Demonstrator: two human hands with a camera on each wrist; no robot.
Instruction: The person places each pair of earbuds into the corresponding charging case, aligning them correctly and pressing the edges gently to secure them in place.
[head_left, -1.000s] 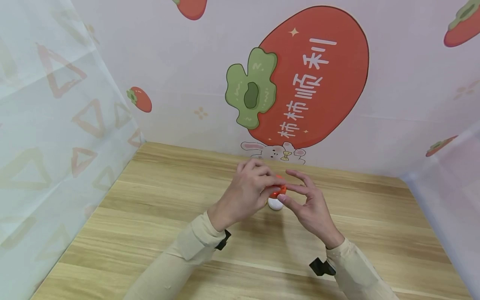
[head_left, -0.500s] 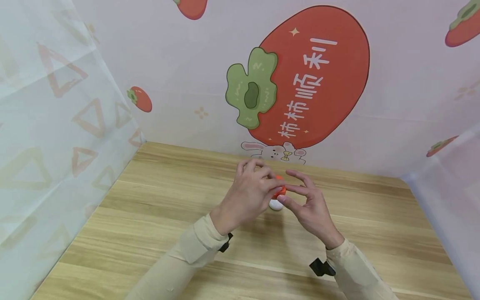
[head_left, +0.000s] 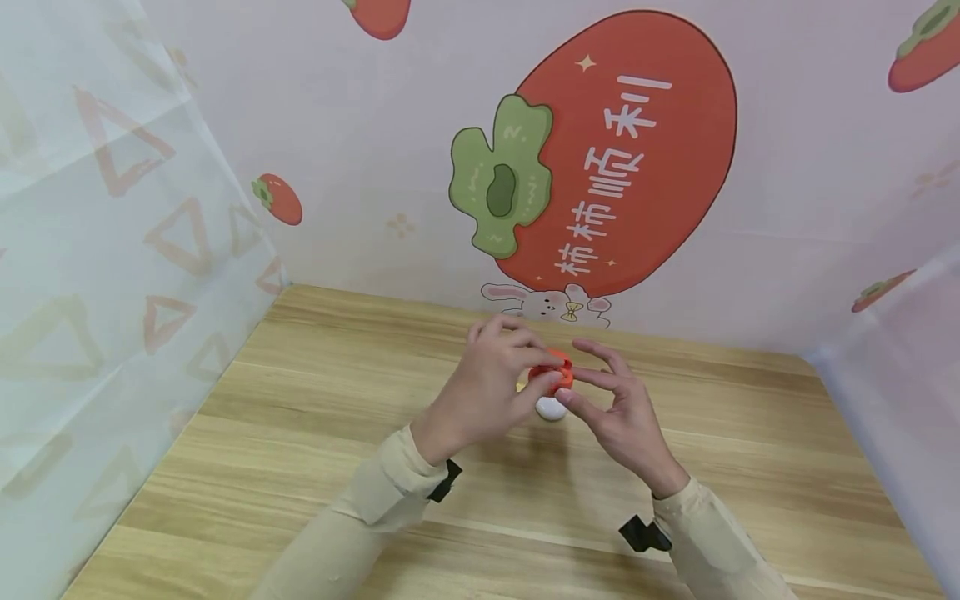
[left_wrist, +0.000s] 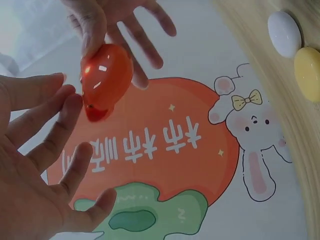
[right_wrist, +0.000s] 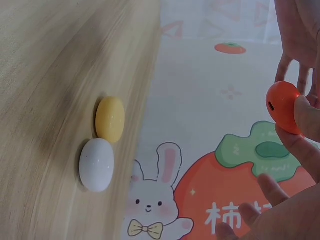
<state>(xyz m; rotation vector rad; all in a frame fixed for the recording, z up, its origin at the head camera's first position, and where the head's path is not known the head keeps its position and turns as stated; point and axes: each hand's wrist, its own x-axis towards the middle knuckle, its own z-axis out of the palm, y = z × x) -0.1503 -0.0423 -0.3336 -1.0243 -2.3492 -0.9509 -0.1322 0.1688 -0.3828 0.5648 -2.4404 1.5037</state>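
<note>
An orange, glossy earbud case [right_wrist: 281,102] is held up above the table between both hands, with a small dark port showing on its side. My right hand [head_left: 628,421] grips it between thumb and fingers. From the other side, my left hand [head_left: 480,387] pinches at the case's edge with thumb and forefinger. A dark red gap shows there in the left wrist view, at the end of the case [left_wrist: 112,72]. The lid looks parted from the base. What lies inside is hidden by the fingers.
On the wooden table [head_left: 300,417], a white egg-shaped case [right_wrist: 97,165] lies touching a yellow one [right_wrist: 110,120], below the hands. A printed wall [head_left: 360,150] with persimmon and rabbit pictures rises behind the table, and more printed sheets stand at both sides.
My left hand has shifted slightly left, and its thumb and forefinger have parted a little. More of the orange case and a dark gap in it now show. The right hand stays put.
</note>
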